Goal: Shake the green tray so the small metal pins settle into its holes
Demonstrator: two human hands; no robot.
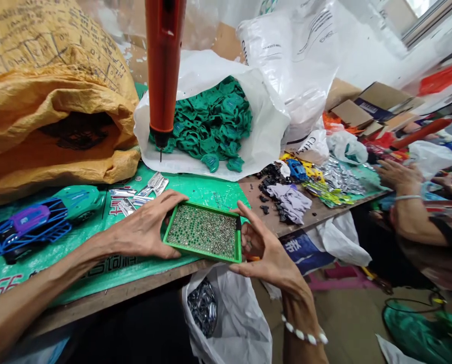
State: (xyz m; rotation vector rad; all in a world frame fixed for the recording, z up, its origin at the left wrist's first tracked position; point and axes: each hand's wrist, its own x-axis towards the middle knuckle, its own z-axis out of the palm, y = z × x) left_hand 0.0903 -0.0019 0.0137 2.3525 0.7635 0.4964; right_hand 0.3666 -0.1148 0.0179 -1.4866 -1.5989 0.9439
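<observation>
Nearest my camera, the left forearm (47,273) leads to the left hand (142,230), curled with thumb and fingers gripping one end of a green tray (238,247) of small screws (203,230). The right hand (269,250) curves half open around the other end; how firmly it holds, I can't tell. I read the tray's long axis as running from hand to hand, dipping rightward, both equally near. Its near side lies by the table (135,289) edge; past its far side I see bare green sheet (211,188), then a white bag (269,119).
</observation>
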